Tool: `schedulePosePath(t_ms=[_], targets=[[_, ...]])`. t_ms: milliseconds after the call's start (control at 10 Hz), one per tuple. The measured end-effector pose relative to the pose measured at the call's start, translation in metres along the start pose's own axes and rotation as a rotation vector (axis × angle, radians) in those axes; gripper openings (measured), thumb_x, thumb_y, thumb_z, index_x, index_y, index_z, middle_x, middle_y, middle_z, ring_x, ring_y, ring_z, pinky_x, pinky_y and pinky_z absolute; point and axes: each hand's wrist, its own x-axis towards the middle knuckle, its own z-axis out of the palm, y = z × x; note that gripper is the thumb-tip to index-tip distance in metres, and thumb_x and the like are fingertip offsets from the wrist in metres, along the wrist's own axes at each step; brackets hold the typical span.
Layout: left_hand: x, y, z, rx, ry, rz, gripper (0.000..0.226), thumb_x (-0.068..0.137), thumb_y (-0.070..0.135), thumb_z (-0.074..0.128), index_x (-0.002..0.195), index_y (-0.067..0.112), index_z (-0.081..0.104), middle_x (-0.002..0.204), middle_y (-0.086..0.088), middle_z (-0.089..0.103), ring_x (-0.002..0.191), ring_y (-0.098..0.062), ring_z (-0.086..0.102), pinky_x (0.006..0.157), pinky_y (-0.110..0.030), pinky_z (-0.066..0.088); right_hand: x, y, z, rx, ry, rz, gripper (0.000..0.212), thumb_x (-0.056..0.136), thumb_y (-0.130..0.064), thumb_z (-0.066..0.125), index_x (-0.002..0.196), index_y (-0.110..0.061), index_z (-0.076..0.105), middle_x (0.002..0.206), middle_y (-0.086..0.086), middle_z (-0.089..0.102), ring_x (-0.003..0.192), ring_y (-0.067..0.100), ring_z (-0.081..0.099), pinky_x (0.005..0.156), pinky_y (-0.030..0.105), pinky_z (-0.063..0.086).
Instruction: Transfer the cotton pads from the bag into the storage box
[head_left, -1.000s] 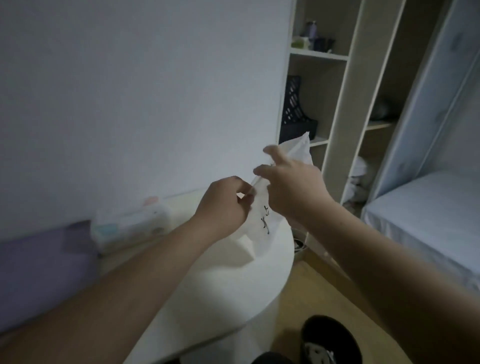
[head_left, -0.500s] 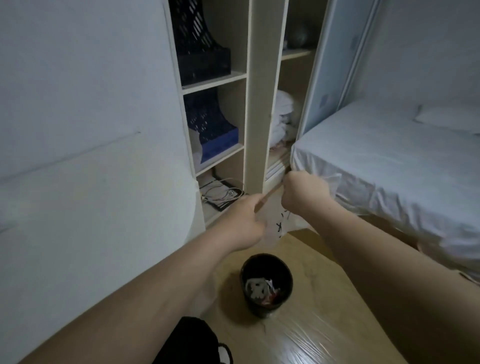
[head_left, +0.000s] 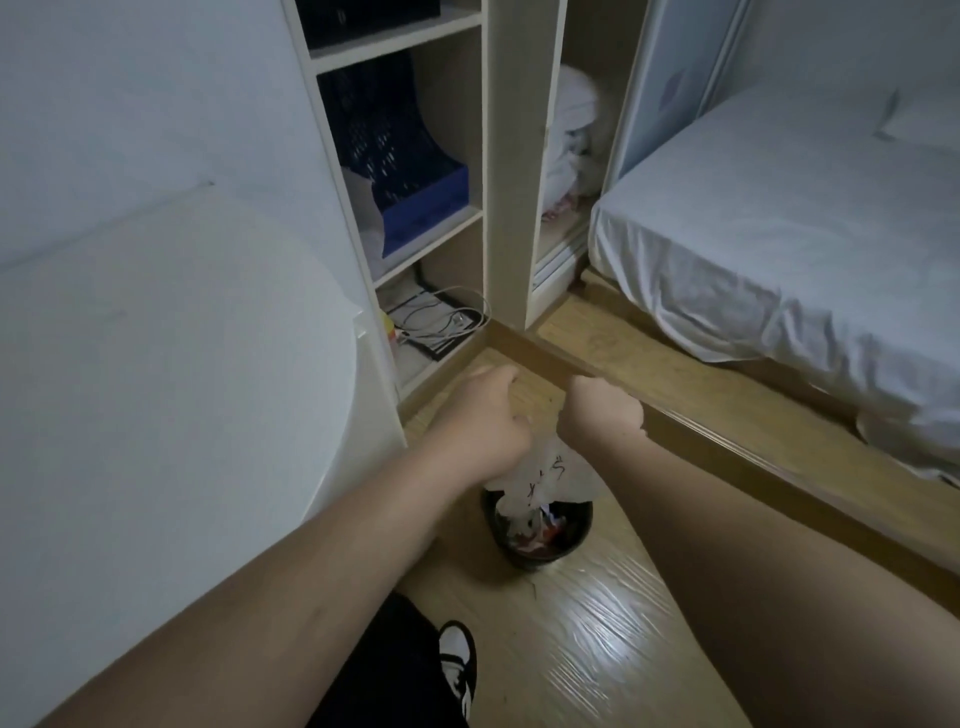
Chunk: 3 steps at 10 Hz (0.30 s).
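At the bottom edge a black trouser leg (head_left: 384, 670) and a black-and-white shoe (head_left: 457, 667) stand on the glossy pale wooden floor (head_left: 597, 639). Both bare forearms reach forward over it. Just beyond the shoe sits a small round black waste bin (head_left: 540, 551) with crumpled scraps inside. A thin white plastic bag with dark printed marks (head_left: 550, 475) hangs directly above the bin, its lower end dipping to the rim. The left hand (head_left: 483, 415) and the right hand (head_left: 602, 410) are both curled into fists and grip the bag's top from either side. A white round table (head_left: 182, 364) fills the left. Further back, a pale wooden shelf unit (head_left: 511, 156) holds a blue perforated plastic file holder (head_left: 415, 176) and tangled cables (head_left: 441, 317) below. A bed with a white sheet (head_left: 779, 218) lies on the right.
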Motion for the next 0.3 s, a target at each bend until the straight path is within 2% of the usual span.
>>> schedulePosePath(t_ms=[100,200,300], targets=[[-0.005,0.000,-0.004,-0.020,0.013,0.012,0.065,0.100,0.023,0.061,0.160,0.020,0.035,0.166,-0.001,0.033,0.149,-0.022,0.038,0.118,-0.033,0.034,-0.001,-0.004,-0.009,0.002,0.054,0.007,0.003,0.099,-0.017,0.058,0.101,-0.016,0.056,0.086,0.003,0.057,0.082,0.028,0.058,0.069,0.035,0.046],[-0.022,0.005,-0.018,-0.050,0.057,0.040,0.062,0.100,0.020,0.061,0.158,0.021,0.039,0.164,0.001,0.038,0.146,-0.020,0.043,0.116,-0.034,0.038,-0.008,-0.016,-0.031,0.116,0.122,-0.005,0.003,0.093,-0.015,0.058,0.095,-0.013,0.060,0.080,0.002,0.059,0.078,0.026,0.062,0.069,0.035,0.050],[-0.042,0.006,-0.042,-0.129,0.143,0.085,0.058,0.100,0.022,0.063,0.155,0.023,0.044,0.158,0.003,0.046,0.144,-0.018,0.047,0.117,-0.037,0.042,-0.015,-0.035,-0.054,0.284,0.229,-0.022,0.013,0.091,-0.027,0.061,0.095,-0.017,0.067,0.086,0.002,0.068,0.076,0.026,0.066,0.070,0.034,0.054]])
